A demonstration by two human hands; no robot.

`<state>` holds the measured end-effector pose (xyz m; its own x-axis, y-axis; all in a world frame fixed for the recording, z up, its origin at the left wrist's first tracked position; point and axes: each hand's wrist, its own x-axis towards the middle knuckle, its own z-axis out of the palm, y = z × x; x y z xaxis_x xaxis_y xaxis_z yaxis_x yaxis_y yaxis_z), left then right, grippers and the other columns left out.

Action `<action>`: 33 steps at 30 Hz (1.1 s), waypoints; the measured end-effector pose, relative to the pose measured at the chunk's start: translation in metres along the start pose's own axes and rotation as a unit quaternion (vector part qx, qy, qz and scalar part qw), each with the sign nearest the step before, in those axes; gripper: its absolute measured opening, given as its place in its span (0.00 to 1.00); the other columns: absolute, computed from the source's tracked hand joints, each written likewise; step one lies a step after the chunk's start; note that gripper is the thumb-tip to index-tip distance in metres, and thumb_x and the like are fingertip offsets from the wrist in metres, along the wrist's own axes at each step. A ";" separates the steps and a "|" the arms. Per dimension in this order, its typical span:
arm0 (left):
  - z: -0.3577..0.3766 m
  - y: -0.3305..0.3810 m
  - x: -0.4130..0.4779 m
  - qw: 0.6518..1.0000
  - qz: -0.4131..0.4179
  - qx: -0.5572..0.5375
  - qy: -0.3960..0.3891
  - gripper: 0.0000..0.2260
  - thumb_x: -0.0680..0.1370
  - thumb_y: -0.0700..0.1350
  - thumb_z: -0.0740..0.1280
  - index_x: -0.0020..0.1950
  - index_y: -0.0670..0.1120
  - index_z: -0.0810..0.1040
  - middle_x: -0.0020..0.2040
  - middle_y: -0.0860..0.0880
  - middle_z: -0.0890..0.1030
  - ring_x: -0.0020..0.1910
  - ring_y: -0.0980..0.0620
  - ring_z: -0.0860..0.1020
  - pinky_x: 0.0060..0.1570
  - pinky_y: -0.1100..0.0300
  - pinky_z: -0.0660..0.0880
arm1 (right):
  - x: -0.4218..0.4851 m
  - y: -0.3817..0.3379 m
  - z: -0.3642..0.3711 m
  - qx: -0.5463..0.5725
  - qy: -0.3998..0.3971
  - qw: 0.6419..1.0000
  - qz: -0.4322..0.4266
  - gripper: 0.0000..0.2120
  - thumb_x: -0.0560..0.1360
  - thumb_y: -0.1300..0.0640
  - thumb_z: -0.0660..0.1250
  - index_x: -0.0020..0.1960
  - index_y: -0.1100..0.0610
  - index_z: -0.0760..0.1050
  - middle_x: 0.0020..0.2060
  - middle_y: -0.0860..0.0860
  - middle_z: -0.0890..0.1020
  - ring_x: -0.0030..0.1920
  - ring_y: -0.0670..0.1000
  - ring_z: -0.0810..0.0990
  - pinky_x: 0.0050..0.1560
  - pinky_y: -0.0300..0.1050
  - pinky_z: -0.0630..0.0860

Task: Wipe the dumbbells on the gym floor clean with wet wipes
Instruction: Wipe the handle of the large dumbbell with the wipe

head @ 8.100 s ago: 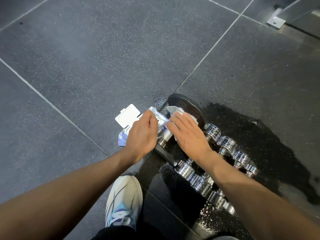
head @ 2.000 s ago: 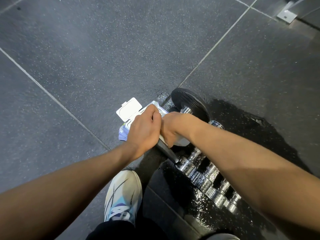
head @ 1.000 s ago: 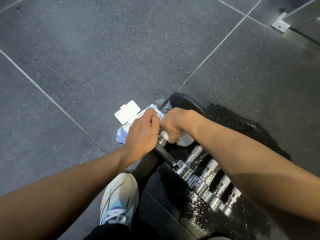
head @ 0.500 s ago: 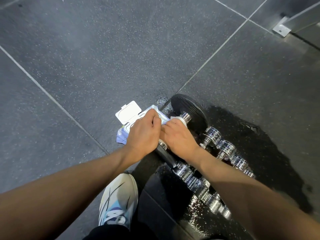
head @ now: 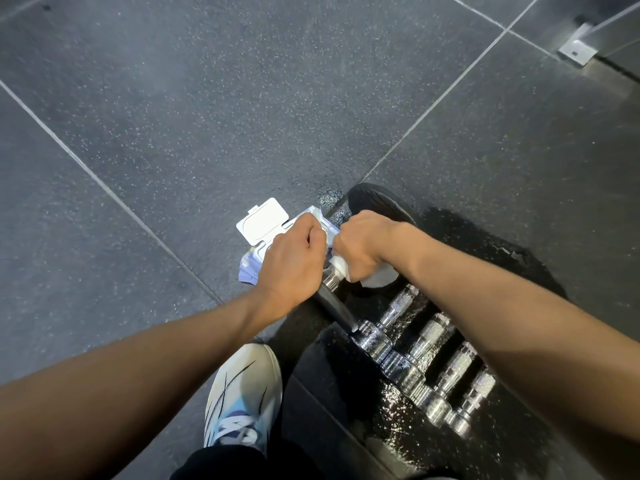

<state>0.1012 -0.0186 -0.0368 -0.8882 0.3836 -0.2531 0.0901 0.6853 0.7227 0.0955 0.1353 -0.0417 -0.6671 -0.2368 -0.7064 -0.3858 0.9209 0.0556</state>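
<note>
A large dumbbell with black rubber ends (head: 379, 202) lies on the gym floor. My right hand (head: 363, 245) is wrapped around its chrome handle with a white wet wipe (head: 375, 277) pressed under the palm. My left hand (head: 291, 265) grips the near part of the same handle, just above the near black end (head: 334, 308). Several small chrome dumbbells (head: 426, 341) lie in a row to the right, partly hidden by my right forearm. A wet wipes pack (head: 258, 230) with its white lid flipped open lies behind my left hand.
The floor is dark speckled rubber tile with pale seams; a wet patch (head: 398, 420) glistens around the chrome dumbbells. My white and blue shoe (head: 242, 393) stands just below the hands. A metal bracket (head: 576, 46) of some equipment sits at the top right.
My right hand has rolled over the handle with the wipe, its wrist swinging to the right so the forearm now covers the far ends of the chrome dumbbells. My left hand stays in place.
</note>
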 end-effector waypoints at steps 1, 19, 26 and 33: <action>0.001 0.000 0.000 1.000 -0.001 0.000 0.000 0.11 0.86 0.46 0.55 0.45 0.47 0.70 0.36 0.50 0.75 0.44 0.39 0.74 0.50 0.42 0.73 | 0.005 -0.002 -0.007 0.017 -0.048 0.999 0.003 0.12 0.68 0.43 0.71 0.44 0.49 0.76 0.34 0.46 0.77 0.41 0.53 0.79 0.50 0.46 0.78; 0.001 -0.001 0.001 1.000 0.000 -0.011 0.007 0.11 0.85 0.46 0.56 0.45 0.47 0.70 0.37 0.50 0.75 0.44 0.40 0.75 0.50 0.41 0.73 | 0.004 -0.048 0.078 0.066 0.428 0.901 -0.036 0.12 0.71 0.65 0.60 0.49 0.57 0.79 0.36 0.52 0.77 0.38 0.56 0.74 0.42 0.51 0.64; 0.000 0.000 0.000 1.000 0.001 -0.010 0.005 0.11 0.86 0.46 0.56 0.47 0.45 0.72 0.38 0.48 0.77 0.46 0.39 0.75 0.51 0.40 0.73 | -0.002 -0.016 0.079 0.022 0.425 0.905 0.009 0.10 0.66 0.66 0.69 0.46 0.56 0.76 0.33 0.52 0.75 0.37 0.57 0.74 0.44 0.55 0.72; -0.001 -0.001 0.001 1.000 0.004 -0.009 0.005 0.12 0.86 0.46 0.55 0.45 0.45 0.70 0.37 0.49 0.74 0.44 0.38 0.74 0.50 0.39 0.73 | -0.005 -0.004 0.034 -0.029 0.158 0.987 0.023 0.06 0.73 0.50 0.67 0.39 0.50 0.75 0.36 0.49 0.82 0.41 0.56 0.82 0.46 0.46 0.68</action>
<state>0.0992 -0.0195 -0.0370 -0.8920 0.3824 -0.2409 0.0890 0.6712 0.7359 0.1213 0.1434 -0.0624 -0.8467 -0.2881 -0.4472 -0.3800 0.9159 0.1294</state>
